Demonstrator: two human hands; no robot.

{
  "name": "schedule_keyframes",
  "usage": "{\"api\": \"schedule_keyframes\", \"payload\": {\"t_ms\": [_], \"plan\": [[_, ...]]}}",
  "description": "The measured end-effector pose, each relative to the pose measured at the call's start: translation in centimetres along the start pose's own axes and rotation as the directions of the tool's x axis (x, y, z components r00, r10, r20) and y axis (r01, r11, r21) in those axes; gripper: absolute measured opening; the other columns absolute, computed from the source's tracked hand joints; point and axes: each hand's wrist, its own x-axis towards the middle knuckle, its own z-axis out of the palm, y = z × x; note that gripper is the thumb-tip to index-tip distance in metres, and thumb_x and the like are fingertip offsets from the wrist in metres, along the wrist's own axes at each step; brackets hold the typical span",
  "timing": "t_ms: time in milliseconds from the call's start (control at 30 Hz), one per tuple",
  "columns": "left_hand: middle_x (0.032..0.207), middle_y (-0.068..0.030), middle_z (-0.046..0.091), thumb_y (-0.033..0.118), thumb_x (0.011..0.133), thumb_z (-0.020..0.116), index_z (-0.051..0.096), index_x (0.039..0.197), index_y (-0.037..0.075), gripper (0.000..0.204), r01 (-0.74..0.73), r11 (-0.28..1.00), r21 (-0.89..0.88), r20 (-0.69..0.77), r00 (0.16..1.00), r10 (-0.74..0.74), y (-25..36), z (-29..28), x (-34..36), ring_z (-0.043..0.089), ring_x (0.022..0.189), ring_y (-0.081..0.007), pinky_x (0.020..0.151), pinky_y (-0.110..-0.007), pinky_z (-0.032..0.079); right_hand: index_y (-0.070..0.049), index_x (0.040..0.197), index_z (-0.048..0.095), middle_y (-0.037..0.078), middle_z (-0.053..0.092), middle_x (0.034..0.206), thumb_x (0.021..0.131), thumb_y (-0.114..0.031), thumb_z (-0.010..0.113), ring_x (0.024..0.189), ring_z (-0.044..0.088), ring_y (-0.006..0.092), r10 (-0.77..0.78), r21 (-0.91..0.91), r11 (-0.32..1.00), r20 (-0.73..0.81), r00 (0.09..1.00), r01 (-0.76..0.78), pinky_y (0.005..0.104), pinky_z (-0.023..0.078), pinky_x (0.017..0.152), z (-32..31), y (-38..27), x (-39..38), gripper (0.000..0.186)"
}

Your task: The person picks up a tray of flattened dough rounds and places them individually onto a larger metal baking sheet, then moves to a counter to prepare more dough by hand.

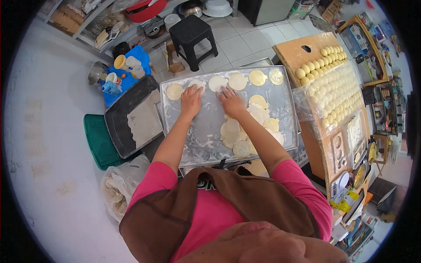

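A floured metal tray (pixel 197 131) holds thin round dough discs along its top row and an overlapping pile of discs (pixel 230 131) on its right half. My left hand (pixel 191 101) lies palm-down at the upper left, fingertips on a pale disc (pixel 197 83) that it partly covers, beside a yellower disc (pixel 174 91). My right hand (pixel 231 101) rests with fingers apart at the lower edge of another pale disc (pixel 217 83), just left of the pile. Neither hand appears to grasp anything.
At right, a wooden board (pixel 289 52) bears rows of dough balls, partly under plastic. At left stand a black bin (pixel 116 118) with flour, a green lid (pixel 94 142), a blue tray (pixel 141 55) of containers and a plastic bag (pixel 118 184). Behind is a black stool (pixel 186 33).
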Motion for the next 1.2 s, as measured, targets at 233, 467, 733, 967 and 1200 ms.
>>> {"api": "schedule_keyframes", "payload": {"t_ms": [233,467,733,967,1200], "plan": [[0.126,-0.0088,0.053,0.008,0.078,0.058,0.062,0.112,0.016,0.034,-0.075,0.997,-0.021,-0.019,0.997,0.075,-2.0,0.3,0.1,0.046,0.12,-0.0282,0.099,-0.043,0.035,-0.013,0.136,0.041,0.015,0.033,0.144,0.088,-0.02,0.054,0.134,0.032,0.0311,0.045,-0.016,0.999,0.01,0.999,-0.045,0.0465,0.026,0.109,1.2,-1.1,0.8,0.05],[0.128,-0.0094,0.051,0.006,0.081,0.056,0.06,0.115,0.015,0.036,-0.097,0.995,-0.016,-0.028,0.995,0.097,-2.1,-0.2,0.0,0.046,0.12,-0.0291,0.098,-0.043,0.036,-0.012,0.137,0.038,0.017,0.032,0.144,0.088,-0.021,0.054,0.133,0.032,0.0328,0.121,-0.025,0.992,0.016,0.993,-0.12,0.047,0.029,0.107,0.4,-1.7,1.1,0.052],[0.133,-0.0117,0.045,0.015,0.08,0.061,0.055,0.121,0.013,0.042,-0.15,0.988,-0.025,0.043,0.988,0.151,0.8,-0.5,0.3,0.039,0.126,-0.0317,0.104,-0.045,0.03,-0.01,0.138,0.035,0.018,0.029,0.146,0.088,-0.028,0.055,0.135,0.029,0.0338,0.318,-0.035,0.947,-0.048,0.947,-0.32,0.0485,0.027,0.108,0.1,1.5,-0.5,0.057],[0.137,-0.012,0.04,0.02,0.08,0.063,0.051,0.126,0.015,0.048,-0.131,0.991,0.0,0.019,0.991,0.131,0.5,-0.9,-0.8,0.035,0.129,-0.0326,0.105,-0.048,0.027,-0.01,0.138,0.036,0.018,0.031,0.144,0.088,-0.028,0.055,0.132,0.034,0.0346,0.321,0.005,0.947,-0.061,0.945,-0.321,0.0483,0.029,0.107,0.0,2.7,0.0,0.056],[0.137,-0.0142,0.039,0.028,0.081,0.063,0.048,0.13,0.012,0.053,0.175,0.978,0.111,-0.088,0.982,-0.165,-2.4,-2.3,-4.0,0.036,0.127,-0.0324,0.102,-0.047,0.028,-0.008,0.134,0.039,0.019,0.036,0.14,0.086,-0.021,0.058,0.129,0.037,0.0363,0.289,0.011,0.957,-0.131,0.948,-0.29,0.0477,0.033,0.103,-0.6,1.6,-1.3,0.053]]}}
